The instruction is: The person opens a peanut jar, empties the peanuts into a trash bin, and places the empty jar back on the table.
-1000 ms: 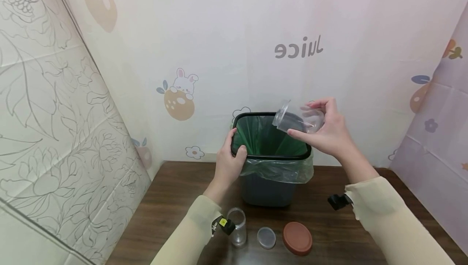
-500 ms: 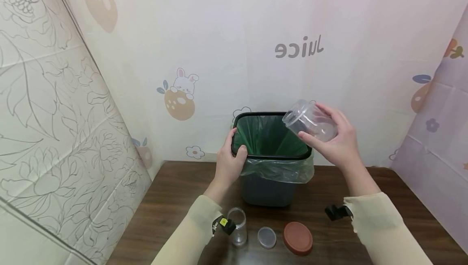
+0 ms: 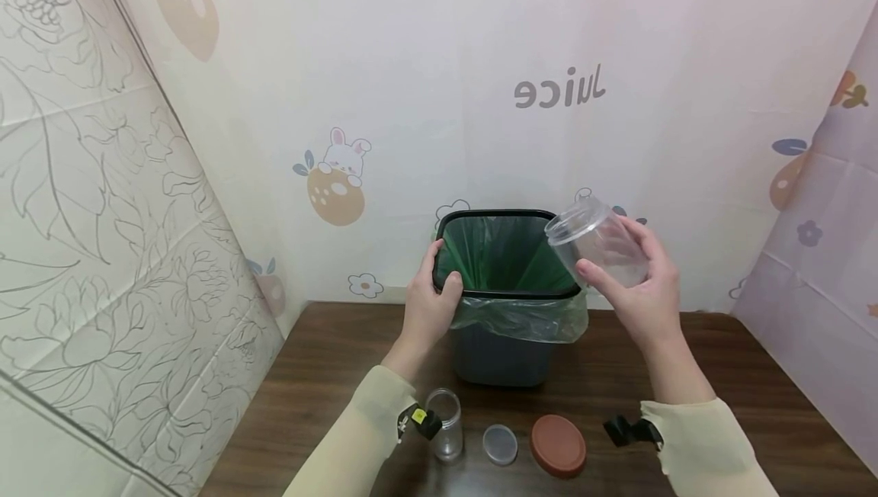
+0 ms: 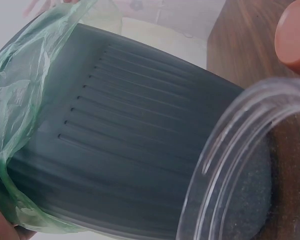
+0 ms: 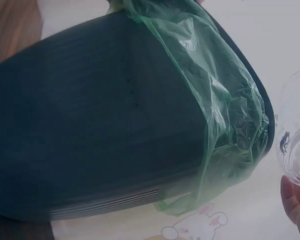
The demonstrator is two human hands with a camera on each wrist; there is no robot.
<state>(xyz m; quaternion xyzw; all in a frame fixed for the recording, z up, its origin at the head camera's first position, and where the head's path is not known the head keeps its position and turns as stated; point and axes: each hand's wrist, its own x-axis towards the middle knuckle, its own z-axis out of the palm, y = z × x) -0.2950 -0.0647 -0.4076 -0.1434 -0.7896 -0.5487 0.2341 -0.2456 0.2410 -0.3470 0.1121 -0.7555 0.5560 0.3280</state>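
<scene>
A dark trash bin [image 3: 504, 363] stands upright at the back of the table, its green bag [image 3: 528, 322] folded down over the black rim. My left hand [image 3: 428, 299] grips the rim at its left front corner, thumb toward the front. In my right hand [image 3: 648, 291] is a clear plastic jar [image 3: 604, 245] without a lid, held between thumb and fingers. It leans with its mouth up and to the left, overlapping the bin's right rim in the head view. The right wrist view catches part of the jar [image 5: 296, 135] at its right edge.
A second clear jar [image 3: 449, 432] stands uncovered beside my left wrist. Right of it lie a small grey lid [image 3: 500, 445] and a larger reddish lid [image 3: 559, 446] on the wooden table [image 3: 336, 383]. A printed cloth wall [image 3: 398, 101] rises close behind the bin.
My right hand has moved right and down with the jar, turning its mouth from facing left and downward to facing up-left. My left hand stays on the bin's rim.
</scene>
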